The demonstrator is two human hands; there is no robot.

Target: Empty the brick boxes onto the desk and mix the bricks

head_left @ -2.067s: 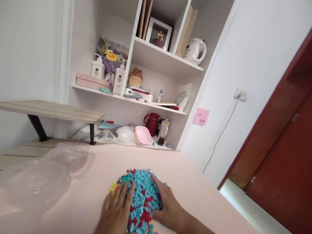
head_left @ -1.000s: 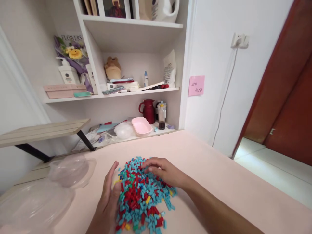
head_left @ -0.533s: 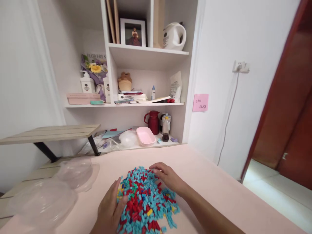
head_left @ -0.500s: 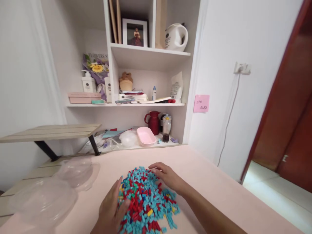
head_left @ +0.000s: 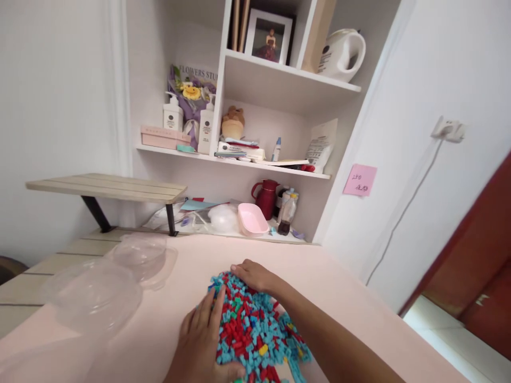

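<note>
White shelving (head_left: 279, 96) fills the corner ahead of you, with a kettle (head_left: 341, 50), a framed photo (head_left: 266, 38), pump bottles (head_left: 173, 113) and a red jug (head_left: 265, 198) on its levels, and a pink sticky note (head_left: 360, 180) stuck to the wall on its right. Below it, the pale pink table (head_left: 339, 298) stretches toward you.

Your pile of small blocks (head_left: 249, 327), mostly blue and red with a few yellow and green, sits on the table right in front of you. Your left hand (head_left: 203, 346) lies flat against the pile's left side, fingers spread and open, holding nothing. Your right hand (head_left: 255, 276) rests on the far edge of the pile, fingers loosely open and pressed onto the blocks, gripping nothing, with the forearm stretched along the pile's right side.

To your left, well apart from the pile, two clear plastic bowls (head_left: 96, 295) rest on the table, the smaller one (head_left: 139, 252) behind the larger.
</note>
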